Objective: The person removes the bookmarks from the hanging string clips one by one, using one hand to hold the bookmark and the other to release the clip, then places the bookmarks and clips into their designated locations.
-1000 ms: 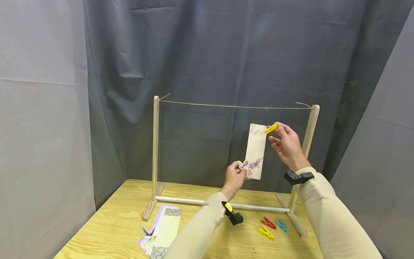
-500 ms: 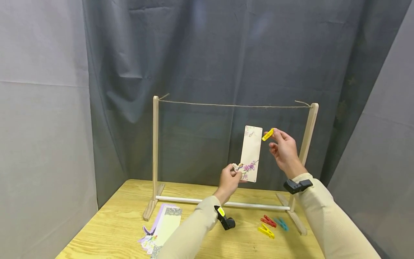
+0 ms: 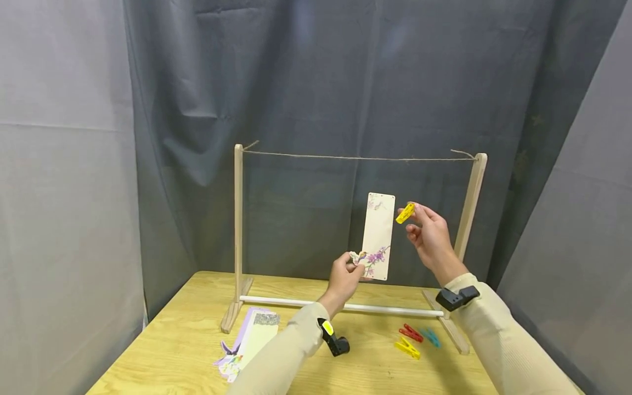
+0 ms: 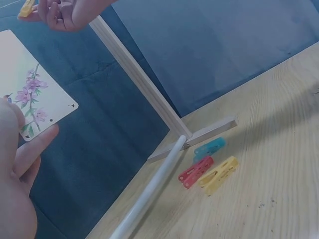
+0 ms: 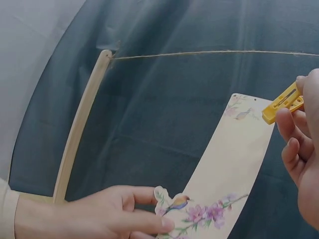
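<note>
A long cream bookmark card (image 3: 378, 225) with pink blossoms and a small bird stands nearly upright in the air. My left hand (image 3: 344, 278) pinches its lower left edge between thumb and fingers. Beside the card's upper right edge, my right hand (image 3: 432, 239) holds a yellow clothespin (image 3: 405, 213) between thumb and fingertips. In the head view a narrow gap separates clothespin and card. Both hang below the twine (image 3: 345, 157). The right wrist view shows the card's small bird cutout (image 5: 179, 201) near the left thumb.
The twine joins two wooden posts (image 3: 239, 219) over a white crossbar (image 3: 390, 310). On the table (image 3: 163, 340) lie a red clothespin (image 3: 411, 332), another yellow clothespin (image 3: 407, 348) and a blue clothespin (image 3: 431, 337). More decorated cards (image 3: 261, 334) lie at left, partly behind the left sleeve.
In the head view, the left hand and card have shifted left and slightly down. The right hand has also come left and down, and its clothespin has tilted more steeply.
</note>
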Available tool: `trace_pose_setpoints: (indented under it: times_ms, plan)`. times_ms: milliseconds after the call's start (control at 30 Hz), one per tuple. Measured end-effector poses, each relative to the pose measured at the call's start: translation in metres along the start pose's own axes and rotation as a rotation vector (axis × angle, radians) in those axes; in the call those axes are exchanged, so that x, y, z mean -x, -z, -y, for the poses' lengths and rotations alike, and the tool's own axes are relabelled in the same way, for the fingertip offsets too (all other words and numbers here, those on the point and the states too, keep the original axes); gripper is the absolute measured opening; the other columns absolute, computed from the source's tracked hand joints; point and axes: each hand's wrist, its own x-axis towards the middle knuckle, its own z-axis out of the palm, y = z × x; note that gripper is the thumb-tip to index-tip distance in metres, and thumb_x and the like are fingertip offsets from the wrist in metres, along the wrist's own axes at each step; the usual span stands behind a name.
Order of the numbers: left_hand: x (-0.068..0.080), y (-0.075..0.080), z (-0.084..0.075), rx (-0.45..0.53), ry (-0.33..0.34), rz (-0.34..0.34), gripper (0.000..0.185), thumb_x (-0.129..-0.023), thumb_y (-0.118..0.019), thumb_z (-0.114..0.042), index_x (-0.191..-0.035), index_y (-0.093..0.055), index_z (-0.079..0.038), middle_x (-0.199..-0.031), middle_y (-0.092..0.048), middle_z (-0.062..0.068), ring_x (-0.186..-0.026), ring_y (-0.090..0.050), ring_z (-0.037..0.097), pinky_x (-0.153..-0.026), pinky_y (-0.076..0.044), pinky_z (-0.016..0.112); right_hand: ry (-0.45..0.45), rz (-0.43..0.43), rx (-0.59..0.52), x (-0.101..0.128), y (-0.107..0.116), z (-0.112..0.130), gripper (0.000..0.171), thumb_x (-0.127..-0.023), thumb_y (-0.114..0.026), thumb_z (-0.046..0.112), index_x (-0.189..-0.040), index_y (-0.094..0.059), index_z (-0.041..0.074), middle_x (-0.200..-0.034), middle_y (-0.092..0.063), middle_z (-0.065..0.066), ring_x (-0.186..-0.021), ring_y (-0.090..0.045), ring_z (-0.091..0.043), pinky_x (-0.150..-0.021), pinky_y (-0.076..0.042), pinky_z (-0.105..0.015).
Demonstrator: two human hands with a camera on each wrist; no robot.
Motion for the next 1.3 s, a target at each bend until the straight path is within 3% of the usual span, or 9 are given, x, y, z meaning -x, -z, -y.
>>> trace_pose_setpoints:
  times_ms: [100, 200, 300, 433, 533, 667, 833, 1100, 1300]
  plan:
    - [0.003, 0.003, -0.001, -0.015, 0.001, -0.011, 0.005, -0.096, -0.057, 0.006, -0.099, -0.058, 0.002, -0.081, -0.072, 0.024, -0.050, -0.060, 0.013, -0.042, -0.026, 0.021, -0.009, 0.012, -0.009, 0.005, 0.003, -0.006, 0.028, -0.107, -0.059, 0.028, -0.127, -0.061, 0.009, -0.109, -0.074, -0.003, -0.059, -0.058, -0.007, -0.052, -0.047, -0.018]
    - [0.008, 0.007, 0.000, -0.015, 0.012, -0.007, 0.007, -0.095, -0.058, 0.006, -0.096, -0.057, 0.000, -0.080, -0.072, 0.021, -0.046, -0.040, 0.008, -0.044, -0.033, 0.020, -0.017, 0.016, -0.004, 0.010, 0.006, -0.012, 0.026, -0.108, -0.058, 0.027, -0.126, -0.062, 0.010, -0.108, -0.074, -0.002, -0.059, -0.058, -0.007, -0.051, -0.047, -0.018]
    - [0.015, 0.011, 0.003, 0.001, 0.018, 0.008, 0.006, -0.096, -0.057, 0.006, -0.100, -0.058, 0.001, -0.085, -0.074, 0.020, -0.052, -0.057, 0.011, -0.048, -0.039, 0.021, -0.019, 0.019, 0.006, 0.016, 0.010, -0.019, 0.024, -0.108, -0.058, 0.027, -0.125, -0.063, 0.011, -0.107, -0.075, -0.002, -0.058, -0.058, -0.006, -0.051, -0.046, -0.018]
    - [0.026, 0.017, 0.009, 0.005, 0.030, 0.025, 0.013, -0.095, -0.058, 0.005, -0.108, -0.062, 0.004, -0.094, -0.076, 0.019, -0.077, -0.075, 0.025, -0.063, -0.056, 0.025, -0.012, 0.024, 0.034, 0.025, 0.016, -0.025, 0.022, -0.107, -0.059, 0.027, -0.123, -0.065, 0.012, -0.106, -0.075, -0.003, -0.058, -0.056, -0.007, -0.051, -0.044, -0.018]
    - [0.034, 0.021, 0.012, -0.012, 0.045, 0.032, 0.016, -0.095, -0.059, 0.004, -0.111, -0.063, 0.005, -0.099, -0.076, 0.018, -0.084, -0.076, 0.029, -0.071, -0.059, 0.028, -0.011, 0.038, 0.046, 0.033, 0.021, -0.029, 0.023, -0.107, -0.060, 0.028, -0.122, -0.066, 0.012, -0.107, -0.075, -0.003, -0.059, -0.055, -0.008, -0.051, -0.044, -0.018]
    - [0.043, 0.027, 0.013, -0.055, 0.069, 0.022, 0.014, -0.096, -0.061, 0.001, -0.110, -0.063, 0.004, -0.099, -0.076, 0.016, -0.087, -0.074, 0.025, -0.063, -0.053, 0.022, -0.024, 0.063, 0.073, 0.042, 0.025, -0.034, 0.027, -0.106, -0.061, 0.030, -0.126, -0.065, 0.013, -0.111, -0.074, -0.005, -0.060, -0.055, -0.007, -0.052, -0.045, -0.018]
    - [0.053, 0.032, 0.013, -0.081, 0.072, 0.007, 0.013, -0.097, -0.062, 0.001, -0.110, -0.062, 0.005, -0.099, -0.075, 0.020, -0.090, -0.074, 0.030, -0.055, -0.045, 0.019, -0.039, 0.071, 0.109, 0.051, 0.025, -0.041, 0.027, -0.106, -0.060, 0.031, -0.127, -0.065, 0.014, -0.111, -0.074, -0.003, -0.059, -0.054, -0.007, -0.052, -0.044, -0.018]
    - [0.062, 0.042, 0.015, -0.155, 0.041, -0.018, 0.016, -0.098, -0.063, 0.000, -0.113, -0.064, 0.005, -0.102, -0.073, 0.022, -0.097, -0.072, 0.030, -0.064, -0.053, 0.022, -0.040, 0.071, 0.110, 0.057, 0.018, -0.045, 0.024, -0.107, -0.059, 0.031, -0.122, -0.067, 0.015, -0.107, -0.075, -0.001, -0.059, -0.053, -0.007, -0.053, -0.043, -0.018]
    - [0.071, 0.050, 0.012, -0.112, 0.039, -0.003, 0.022, -0.098, -0.063, 0.001, -0.118, -0.064, 0.007, -0.103, -0.073, 0.022, -0.096, -0.073, 0.034, -0.073, -0.059, 0.030, -0.033, 0.068, 0.111, 0.061, 0.017, -0.044, 0.026, -0.106, -0.060, 0.032, -0.124, -0.066, 0.013, -0.109, -0.074, -0.003, -0.058, -0.053, -0.007, -0.053, -0.043, -0.018]
